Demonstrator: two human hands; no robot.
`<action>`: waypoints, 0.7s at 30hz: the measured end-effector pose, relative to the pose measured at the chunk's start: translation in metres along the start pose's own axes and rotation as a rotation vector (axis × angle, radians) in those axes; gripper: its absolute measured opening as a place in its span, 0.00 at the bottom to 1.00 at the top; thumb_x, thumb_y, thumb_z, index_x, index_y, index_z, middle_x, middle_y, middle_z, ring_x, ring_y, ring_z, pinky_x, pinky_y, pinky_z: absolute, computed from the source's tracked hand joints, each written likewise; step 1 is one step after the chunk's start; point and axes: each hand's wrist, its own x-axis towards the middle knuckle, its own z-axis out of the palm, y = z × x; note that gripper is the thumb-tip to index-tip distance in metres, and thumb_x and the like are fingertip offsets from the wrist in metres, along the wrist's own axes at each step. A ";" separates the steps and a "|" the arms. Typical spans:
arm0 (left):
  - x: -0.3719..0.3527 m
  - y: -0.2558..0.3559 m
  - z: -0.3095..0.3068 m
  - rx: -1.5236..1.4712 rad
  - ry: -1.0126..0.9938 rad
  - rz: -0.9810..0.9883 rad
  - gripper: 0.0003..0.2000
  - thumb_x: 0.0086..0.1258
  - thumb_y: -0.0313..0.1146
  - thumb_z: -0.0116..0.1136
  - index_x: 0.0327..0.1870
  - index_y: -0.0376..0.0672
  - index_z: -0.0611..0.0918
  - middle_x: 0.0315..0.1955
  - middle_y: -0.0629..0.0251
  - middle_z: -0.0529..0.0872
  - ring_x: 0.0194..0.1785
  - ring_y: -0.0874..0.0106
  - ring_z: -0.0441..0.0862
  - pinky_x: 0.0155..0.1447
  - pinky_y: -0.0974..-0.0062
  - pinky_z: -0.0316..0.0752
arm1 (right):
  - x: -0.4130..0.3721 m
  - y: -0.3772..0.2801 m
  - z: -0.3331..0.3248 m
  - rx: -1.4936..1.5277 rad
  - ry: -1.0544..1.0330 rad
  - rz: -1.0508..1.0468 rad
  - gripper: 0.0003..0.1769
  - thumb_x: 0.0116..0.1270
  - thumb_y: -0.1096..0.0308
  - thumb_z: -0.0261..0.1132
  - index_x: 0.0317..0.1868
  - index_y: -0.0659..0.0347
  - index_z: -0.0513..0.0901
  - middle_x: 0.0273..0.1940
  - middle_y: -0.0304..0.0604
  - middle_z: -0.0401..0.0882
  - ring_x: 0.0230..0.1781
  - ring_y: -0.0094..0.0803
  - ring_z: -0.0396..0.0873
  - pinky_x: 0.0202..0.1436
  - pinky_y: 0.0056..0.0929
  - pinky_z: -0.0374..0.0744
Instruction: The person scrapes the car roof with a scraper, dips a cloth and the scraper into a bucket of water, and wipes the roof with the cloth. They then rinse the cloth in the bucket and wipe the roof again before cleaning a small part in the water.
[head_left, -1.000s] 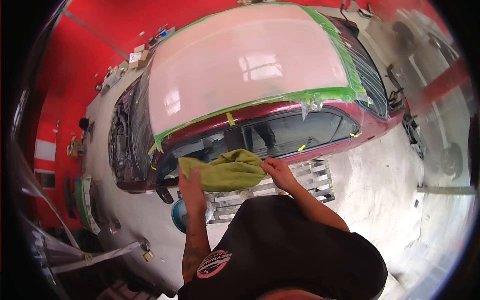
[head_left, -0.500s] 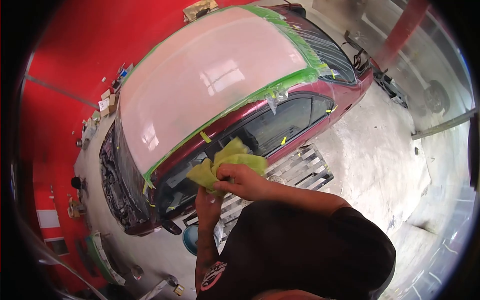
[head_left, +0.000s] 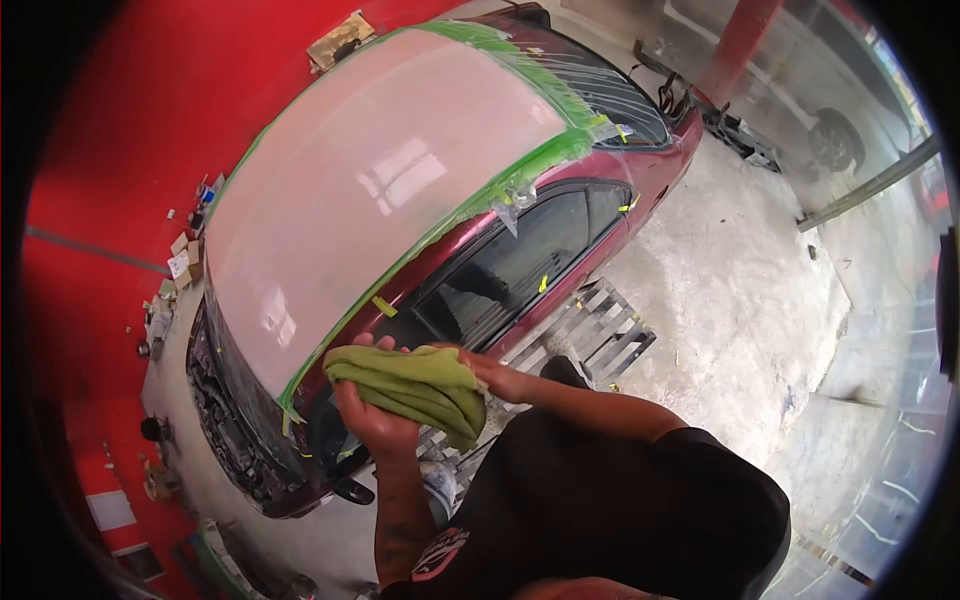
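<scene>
A folded yellow-green cloth (head_left: 410,388) is held between my two hands, in front of the car's side windows. My left hand (head_left: 372,415) supports it from the left and below, with fingertips showing past its upper edge. At the cloth's right end my right hand (head_left: 485,375) grips it, its fingers partly hidden by the cloth. Beyond them is a dark red car (head_left: 640,185). Its roof (head_left: 370,170) has a pale pink, glossy surface, edged with green masking tape (head_left: 540,155).
A slatted pallet (head_left: 610,335) lies on the floor beside the car, by my feet. Boxes (head_left: 183,262) and small items line the red wall. Clear plastic sheeting hangs at the right, near a metal pole (head_left: 870,185). The side mirror (head_left: 353,490) sticks out at lower left.
The cloth has gone from loosely bunched to a folded pad, and both hands have shifted. My left hand has opened beneath it. The car appears farther left in the view.
</scene>
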 end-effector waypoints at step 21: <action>0.072 -0.209 0.027 1.707 -0.418 -0.440 0.32 0.61 0.41 0.66 0.66 0.41 0.68 0.58 0.50 0.76 0.65 0.54 0.70 0.67 0.58 0.63 | 0.009 -0.129 -0.473 0.341 1.004 -0.145 0.27 0.66 0.55 0.58 0.61 0.61 0.70 0.49 0.50 0.79 0.41 0.40 0.82 0.35 0.36 0.83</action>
